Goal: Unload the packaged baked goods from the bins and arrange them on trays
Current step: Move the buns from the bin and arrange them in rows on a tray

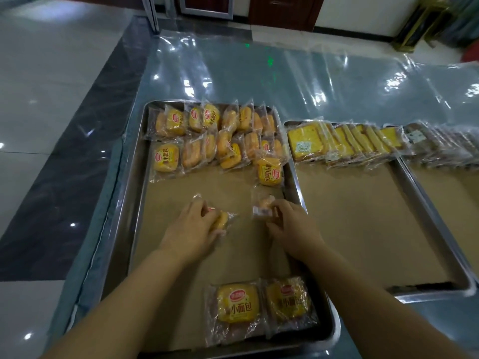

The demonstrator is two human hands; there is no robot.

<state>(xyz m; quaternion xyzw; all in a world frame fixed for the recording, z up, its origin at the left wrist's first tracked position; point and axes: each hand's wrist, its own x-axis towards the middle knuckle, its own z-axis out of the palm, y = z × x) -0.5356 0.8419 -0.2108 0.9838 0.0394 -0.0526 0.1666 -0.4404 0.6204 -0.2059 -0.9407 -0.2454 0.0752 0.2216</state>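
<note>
A large metal tray [134,203] lined with brown paper lies in front of me. Two rows of packaged yellow buns [215,136] stand at its far end. My left hand [193,229] grips one wrapped bun [221,220] over the middle of the tray. My right hand [290,224] holds another wrapped bun [263,206] by its wrapper, nearer the right rim. A single bun pack [269,173] lies flat beyond my right hand. Two more bun packs [237,303] [289,299] lie flat at the near end.
To the right sits a second tray [427,221] with a far row of packaged yellow cake slices [342,143]. A third tray [445,146] of darker packs is at the far right. Clear plastic sheeting [285,73] covers the table. Tiled floor lies to the left.
</note>
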